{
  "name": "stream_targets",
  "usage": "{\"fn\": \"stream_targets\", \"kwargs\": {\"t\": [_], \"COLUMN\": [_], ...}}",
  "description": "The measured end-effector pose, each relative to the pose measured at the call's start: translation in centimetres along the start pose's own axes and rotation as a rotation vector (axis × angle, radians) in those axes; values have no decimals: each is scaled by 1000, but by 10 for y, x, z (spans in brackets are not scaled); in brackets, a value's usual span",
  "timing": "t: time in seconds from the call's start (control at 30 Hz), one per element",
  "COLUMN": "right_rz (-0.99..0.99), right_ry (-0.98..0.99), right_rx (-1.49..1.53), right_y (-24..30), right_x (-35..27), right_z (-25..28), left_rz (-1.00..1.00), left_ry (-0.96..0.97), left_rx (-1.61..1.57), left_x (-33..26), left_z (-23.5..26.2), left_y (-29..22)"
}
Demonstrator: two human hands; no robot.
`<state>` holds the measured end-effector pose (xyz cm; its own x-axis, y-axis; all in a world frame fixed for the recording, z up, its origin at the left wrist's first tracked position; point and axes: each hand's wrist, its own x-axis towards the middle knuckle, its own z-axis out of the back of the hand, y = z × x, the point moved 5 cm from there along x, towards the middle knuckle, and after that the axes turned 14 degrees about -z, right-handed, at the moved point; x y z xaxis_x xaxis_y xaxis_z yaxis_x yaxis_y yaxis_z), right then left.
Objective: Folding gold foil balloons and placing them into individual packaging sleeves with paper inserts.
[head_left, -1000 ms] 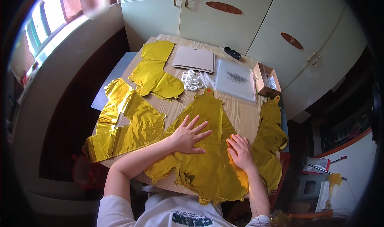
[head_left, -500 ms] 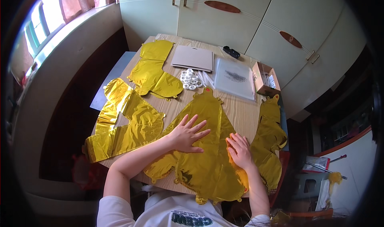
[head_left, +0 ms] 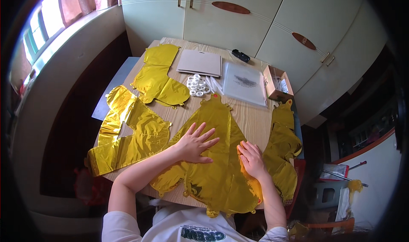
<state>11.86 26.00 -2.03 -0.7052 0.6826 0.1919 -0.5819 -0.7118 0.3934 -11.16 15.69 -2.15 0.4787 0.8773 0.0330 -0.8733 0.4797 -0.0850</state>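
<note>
A large flat gold foil balloon lies before me on the wooden table, its near end reaching the table's front edge. My left hand rests flat on its upper middle, fingers spread. Along the balloon's right edge lies my right hand, palm down with fingers stretched out close together; an orange-tinted strip of foil shows beside it. Another deflated gold foil balloon is to the left, with crinkled, shiny foil. Farther back on the left is a third gold foil balloon. A fourth one lies beyond my right hand.
At the table's back are grey-brown cardboard sheets, several white rolls, thin white sticks, clear plastic bags, a small box and a black device. Pale cabinets stand behind the table.
The whole view has shifted slightly, moving the table and cabinets a little leftward in the picture. Both hands keep nearly the same places on the foil balloon.
</note>
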Motion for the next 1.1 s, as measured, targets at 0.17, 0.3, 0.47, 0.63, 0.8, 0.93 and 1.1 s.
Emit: {"fn": "stream_targets", "kwargs": {"t": [0.17, 0.3, 0.47, 0.63, 0.8, 0.93, 1.1], "right_rz": [-15, -33, -136, -356, -432, -467, -472], "right_ry": [27, 53, 58, 277, 386, 492, 561], "right_rx": [23, 57, 12, -54, -153, -145, 143], "right_y": [-3, -7, -2, -10, -17, -8, -31], "right_x": [2, 11, 40, 70, 81, 72, 44], "right_z": [-1, -1, 2, 2, 5, 12, -12], "left_rz": [16, 13, 18, 12, 5, 16, 13], "left_ry": [-1, -26, -17, -20, -40, -34, -33], "left_rx": [-4, -1, 3, 13, 21, 15, -1], "left_x": [0, 0, -1, 0, 0, -3, 3], "left_z": [1, -1, -1, 0, -1, -3, 1], "left_y": [-1, -1, -1, -1, -2, -1, -3]}}
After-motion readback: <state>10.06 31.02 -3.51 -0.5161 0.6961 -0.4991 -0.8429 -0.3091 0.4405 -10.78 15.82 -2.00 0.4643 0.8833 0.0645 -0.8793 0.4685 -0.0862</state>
